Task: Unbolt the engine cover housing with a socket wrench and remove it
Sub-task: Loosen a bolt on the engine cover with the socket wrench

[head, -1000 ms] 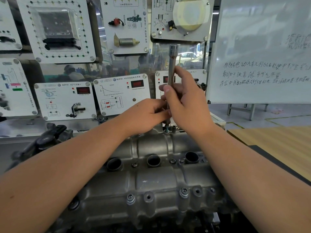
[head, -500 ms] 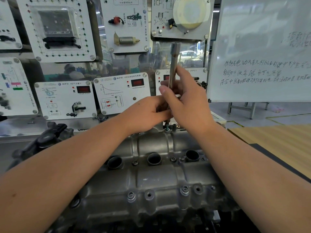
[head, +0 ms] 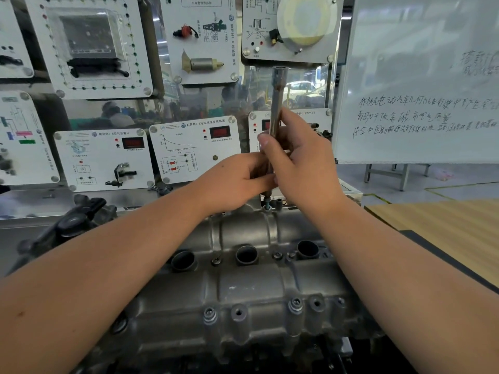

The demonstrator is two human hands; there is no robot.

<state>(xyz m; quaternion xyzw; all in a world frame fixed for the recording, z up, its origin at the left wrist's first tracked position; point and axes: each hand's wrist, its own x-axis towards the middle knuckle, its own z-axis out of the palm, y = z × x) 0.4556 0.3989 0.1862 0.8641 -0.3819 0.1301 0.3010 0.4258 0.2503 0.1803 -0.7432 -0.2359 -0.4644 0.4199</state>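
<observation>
Both hands grip one upright socket wrench above the far edge of the engine cover housing: the right hand wraps its shaft, and the left hand pinches it lower down. Its tip sits over a bolt there. Cast grey metal, the housing shows three round dark wells and bolt bosses along its near edge.

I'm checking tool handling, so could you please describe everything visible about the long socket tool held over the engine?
The long socket tool is a slim, shiny metal shaft, standing nearly upright over the far edge of the engine cover housing. Its wider, open-ended top points upward. The right hand grips its middle, the left hand pinches it lower down. Its narrow lower tip sits just above a bolt; contact is unclear.
</observation>
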